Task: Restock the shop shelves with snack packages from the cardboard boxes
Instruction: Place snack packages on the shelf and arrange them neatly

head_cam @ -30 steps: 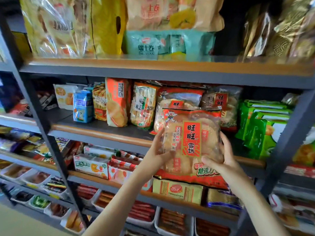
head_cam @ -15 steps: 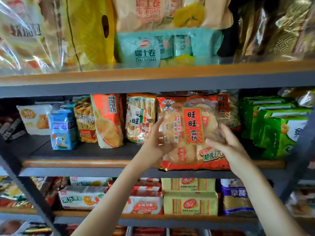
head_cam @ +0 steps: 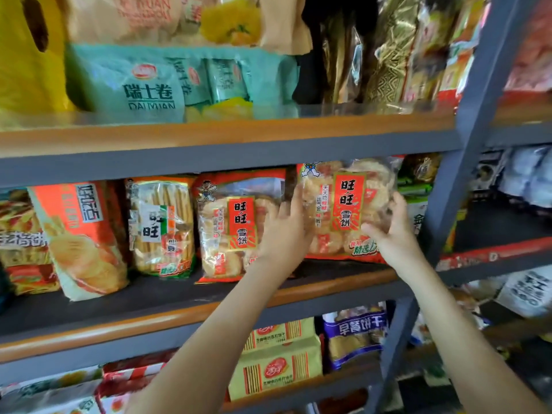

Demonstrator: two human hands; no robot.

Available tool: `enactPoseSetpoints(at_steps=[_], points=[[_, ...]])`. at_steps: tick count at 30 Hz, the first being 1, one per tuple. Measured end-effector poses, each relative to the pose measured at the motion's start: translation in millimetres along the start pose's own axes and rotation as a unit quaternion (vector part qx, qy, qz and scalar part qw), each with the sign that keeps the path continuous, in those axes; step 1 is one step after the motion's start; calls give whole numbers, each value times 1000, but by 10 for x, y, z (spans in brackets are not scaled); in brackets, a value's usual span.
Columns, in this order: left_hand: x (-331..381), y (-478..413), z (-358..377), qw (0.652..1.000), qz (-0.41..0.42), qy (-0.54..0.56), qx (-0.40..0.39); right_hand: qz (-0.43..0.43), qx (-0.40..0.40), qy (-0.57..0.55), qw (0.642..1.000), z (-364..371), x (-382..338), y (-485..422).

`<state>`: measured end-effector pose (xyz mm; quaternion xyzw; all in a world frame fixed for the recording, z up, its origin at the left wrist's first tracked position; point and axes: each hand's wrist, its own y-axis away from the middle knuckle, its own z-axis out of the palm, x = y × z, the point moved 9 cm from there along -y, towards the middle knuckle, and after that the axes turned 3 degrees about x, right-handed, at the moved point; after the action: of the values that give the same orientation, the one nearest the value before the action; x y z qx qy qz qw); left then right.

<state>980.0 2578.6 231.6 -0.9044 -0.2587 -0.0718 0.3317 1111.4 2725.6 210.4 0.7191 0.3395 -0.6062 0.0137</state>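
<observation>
Middle shelf point(head_cam: 119, 327): left hand point(head_cam: 283, 234) and right hand point(head_cam: 391, 234) both clasp a red 旺旺 雪饼 bag point(head_cam: 348, 204)

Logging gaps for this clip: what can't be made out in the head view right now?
Head view:
- Cardboard boxes are out of frame.
- Green packets, mostly hidden behind the red-and-clear rice cracker bag that left hand and right hand hold.
- Yellow plastic bag, cut off by top and left edges.

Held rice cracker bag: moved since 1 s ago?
Yes. The rice cracker bag went up and in: earlier its bottom hung below the shelf lip, now it sits above it.
</observation>
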Motion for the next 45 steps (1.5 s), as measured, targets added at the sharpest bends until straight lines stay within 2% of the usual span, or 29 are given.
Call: enactPoseSetpoints(at_steps=[3, 7, 10, 12, 14, 16, 18, 22, 26, 29, 33, 35, 40, 43, 45], points=[[-78, -111, 137, 991, -28, -129, -26, -10, -22, 21, 999, 152, 66, -168], [-151, -88, 197, 979, -39, -198, -19, -19, -88, 67, 994, 434, 215, -345], [-137, -5, 188, 973, 39, -230, 6, -44, -74, 105, 991, 528, 170, -470], [-186, 76, 141, 965, 98, -243, 24, -94, -41, 138, 985, 532, 44, -502], [-391, 156, 120, 955, 118, -272, -3, -170, -43, 232, 957, 610, -49, -436], [-594, 217, 71, 942, 131, -308, -34, -236, -80, 347, 904, 787, -13, -330], [-744, 234, 60, 936, 123, -323, -67, -255, -113, 411, 868, 946, 76, -282], [-754, 191, 94, 934, 90, -335, -82, -216, -130, 463, 849, 1083, 159, -423], [-766, 167, 146, 940, 31, -333, -72, -185, -132, 483, 845, 1160, 222, -488], [-740, 154, 149, 948, 28, -310, -59, -187, -134, 472, 851, 1134, 168, -396], [-645, 202, 101, 962, 50, -265, -37, -182, -132, 398, 889, 964, 75, -80], [-539, 251, 63, 976, 50, -209, -16, -182, -98, 374, 904, 764, 19, 147], [208, 766, 54, 987, 97, -33, 122, -197, -20, 319, 927, 160, 119, 803], [667, 1398, 440, 983, 96, 134, 83, -204, -34, 299, 932, -145, 515, 1275], [867, 1847, 936, 979, 61, 192, 9, -181, -71, 287, 938, -318, 972, 1552]])
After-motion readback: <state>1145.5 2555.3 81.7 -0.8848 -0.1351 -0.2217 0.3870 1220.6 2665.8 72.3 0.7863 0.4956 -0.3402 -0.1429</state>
